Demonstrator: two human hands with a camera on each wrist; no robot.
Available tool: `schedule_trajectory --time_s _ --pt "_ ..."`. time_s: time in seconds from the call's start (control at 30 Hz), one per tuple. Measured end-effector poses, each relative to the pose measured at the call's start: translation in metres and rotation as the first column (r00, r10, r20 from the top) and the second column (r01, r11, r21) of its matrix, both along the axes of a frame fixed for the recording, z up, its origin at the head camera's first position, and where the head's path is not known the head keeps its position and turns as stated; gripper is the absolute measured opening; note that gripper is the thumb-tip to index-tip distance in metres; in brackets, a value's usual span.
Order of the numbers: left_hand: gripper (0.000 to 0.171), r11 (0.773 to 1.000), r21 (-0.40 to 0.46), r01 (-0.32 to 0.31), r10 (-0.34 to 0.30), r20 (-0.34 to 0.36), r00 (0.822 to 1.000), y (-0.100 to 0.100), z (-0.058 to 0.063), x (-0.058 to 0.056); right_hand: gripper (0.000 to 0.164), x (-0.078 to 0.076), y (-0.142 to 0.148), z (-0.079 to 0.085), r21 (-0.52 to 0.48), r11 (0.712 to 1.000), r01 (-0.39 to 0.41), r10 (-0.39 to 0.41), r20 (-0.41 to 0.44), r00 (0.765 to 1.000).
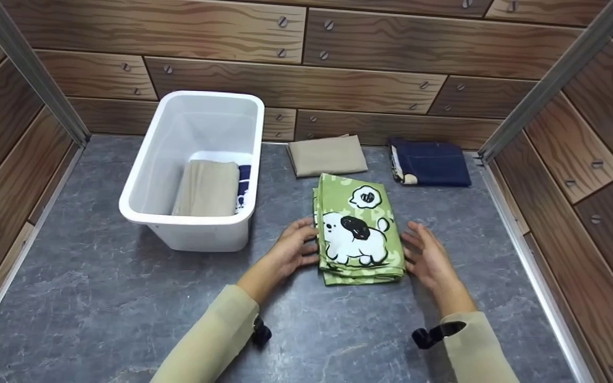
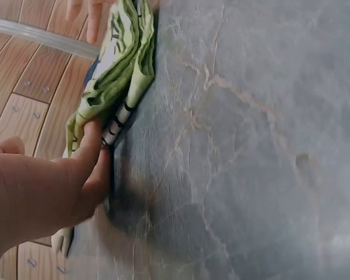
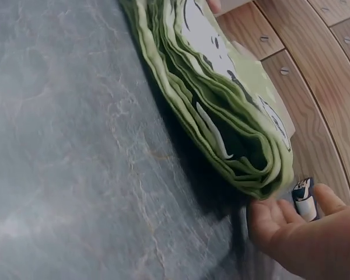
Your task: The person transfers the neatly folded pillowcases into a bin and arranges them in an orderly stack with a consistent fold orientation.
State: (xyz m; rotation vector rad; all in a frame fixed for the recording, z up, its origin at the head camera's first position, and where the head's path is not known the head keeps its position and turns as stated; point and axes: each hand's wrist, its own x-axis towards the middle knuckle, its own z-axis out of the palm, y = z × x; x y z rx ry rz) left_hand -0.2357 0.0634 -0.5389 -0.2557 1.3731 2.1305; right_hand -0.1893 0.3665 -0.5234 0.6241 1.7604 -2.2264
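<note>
A green folded cloth [image 1: 357, 234] with a white cartoon dog on top lies between the two hands. My left hand [image 1: 291, 249] is at its left edge, fingers spread and fairly straight; in the left wrist view, fingertips [image 2: 92, 137] touch the layered side. At the right edge is my right hand [image 1: 428, 258], fingers extended and thumb raised. In the right wrist view, fingertips [image 3: 262, 213] meet the rounded fold near the floor. The cloth's many layers and a small white strip [image 3: 213, 129] inside show in that view.
A white plastic bin [image 1: 200, 234] stands at left, holding a folded beige cloth [image 1: 208, 189] and a dark blue patterned one [image 1: 243, 183]. Behind the green cloth lie another beige cloth [image 1: 328, 155] and a navy cloth [image 1: 431, 164]. Wood-patterned walls [image 1: 370, 90] enclose the grey floor.
</note>
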Motion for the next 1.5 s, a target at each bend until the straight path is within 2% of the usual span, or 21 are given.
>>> schedule_trajectory --time_s 0.23,0.4,0.6,0.83,1.07,1.23,1.5 --pt "0.057 0.999 -0.026 0.032 -0.032 -0.014 0.999 0.005 0.002 -0.001 0.068 -0.003 -0.001 -0.001 -0.069 0.998 0.012 -0.011 0.015 1.000" --pt "0.055 0.999 -0.043 -0.004 0.005 0.027 1.000 0.010 0.003 -0.001 0.068 -0.003 -0.002 0.000 -0.105 0.995 -0.005 0.005 0.001 1.000" --pt "0.052 0.999 -0.034 -0.017 0.018 0.029 0.999 0.012 0.009 -0.006 0.068 -0.003 -0.002 0.001 -0.118 0.993 -0.016 0.015 -0.015 1.000" --pt "0.052 0.999 0.010 0.035 -0.036 0.020 0.999 0.008 0.012 -0.013 0.067 -0.005 0.000 0.000 -0.128 0.992 -0.022 0.021 -0.008 1.000" --pt "0.060 0.991 0.096 0.098 -0.106 0.083 0.991 0.001 0.006 -0.023 0.069 -0.005 0.002 -0.001 -0.147 0.988 -0.038 0.038 0.002 0.999" --pt "0.065 0.986 0.105 0.132 -0.141 0.081 0.987 -0.003 0.002 -0.031 0.069 -0.008 0.004 -0.001 -0.133 0.987 -0.086 0.087 0.003 0.996" --pt "0.060 0.980 0.079 0.183 -0.186 0.033 0.982 -0.006 -0.002 -0.039 0.070 -0.012 0.008 -0.003 -0.097 0.979 -0.178 0.179 0.000 0.984"
